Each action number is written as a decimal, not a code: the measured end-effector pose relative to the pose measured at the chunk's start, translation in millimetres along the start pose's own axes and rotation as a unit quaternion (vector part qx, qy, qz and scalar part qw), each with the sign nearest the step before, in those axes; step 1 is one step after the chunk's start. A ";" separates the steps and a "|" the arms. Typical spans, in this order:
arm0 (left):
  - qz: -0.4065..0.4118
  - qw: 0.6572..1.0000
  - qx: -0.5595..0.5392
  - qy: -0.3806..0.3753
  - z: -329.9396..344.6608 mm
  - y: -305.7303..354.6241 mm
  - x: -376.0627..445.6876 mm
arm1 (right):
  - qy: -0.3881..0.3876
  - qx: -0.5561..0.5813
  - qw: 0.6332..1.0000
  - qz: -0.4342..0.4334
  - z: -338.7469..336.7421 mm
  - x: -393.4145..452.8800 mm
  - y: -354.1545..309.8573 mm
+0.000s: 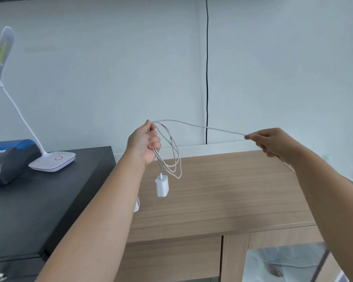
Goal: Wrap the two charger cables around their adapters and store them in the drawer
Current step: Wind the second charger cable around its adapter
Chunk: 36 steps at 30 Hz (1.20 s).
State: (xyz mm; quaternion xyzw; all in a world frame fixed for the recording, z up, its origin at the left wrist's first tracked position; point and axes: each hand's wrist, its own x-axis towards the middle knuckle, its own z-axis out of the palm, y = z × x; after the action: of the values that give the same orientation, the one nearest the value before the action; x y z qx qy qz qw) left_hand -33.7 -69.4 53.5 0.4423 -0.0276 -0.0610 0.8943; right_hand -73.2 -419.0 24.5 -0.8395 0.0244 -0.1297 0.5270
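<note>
My left hand grips several loops of a white charger cable above the wooden cabinet top. The cable's white adapter dangles below that hand, clear of the surface. My right hand pinches the cable's free stretch out to the right, so it runs taut between both hands. A second white adapter peeks out from behind my left forearm on the cabinet top; its cable is hidden.
The wooden cabinet has a drawer front and a glass door at lower right. A dark desk to the left carries a white desk lamp and a blue-grey device. A black cord hangs down the wall.
</note>
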 end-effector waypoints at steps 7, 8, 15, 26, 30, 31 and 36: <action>0.113 0.992 -0.056 0.026 18.9 -1.5 -4.3 | -0.070 -0.384 0.920 -0.037 43.0 -14.8 9.5; 0.124 0.991 -0.038 0.034 23.4 -5.5 -4.1 | -0.102 -0.407 0.906 -0.048 55.0 -19.6 0.0; 0.160 0.968 0.194 -0.010 41.3 -37.5 -10.9 | -0.233 -0.346 0.889 -0.188 104.8 -42.7 -92.2; 0.088 0.937 0.334 -0.045 45.7 -58.2 -20.2 | 0.022 -0.090 0.967 -0.236 96.4 -14.2 -95.5; 0.003 0.953 0.285 -0.099 44.7 -51.8 -21.0 | 0.006 -0.083 0.965 -0.249 96.1 -4.9 -62.9; -0.020 0.958 0.264 -0.112 44.1 -50.1 -21.1 | -0.032 -0.060 0.970 -0.233 95.5 -5.7 -56.8; -0.113 0.966 0.168 -0.163 37.8 -50.4 -18.6 | -0.212 0.063 0.970 -0.102 102.3 -3.7 -30.5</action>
State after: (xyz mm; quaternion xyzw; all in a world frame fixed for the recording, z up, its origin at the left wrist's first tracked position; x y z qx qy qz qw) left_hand -60.4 -127.0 36.5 0.5703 -0.1332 -0.2273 0.7780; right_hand -54.8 -315.0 9.0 -0.8112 -0.1822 -0.0034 0.5556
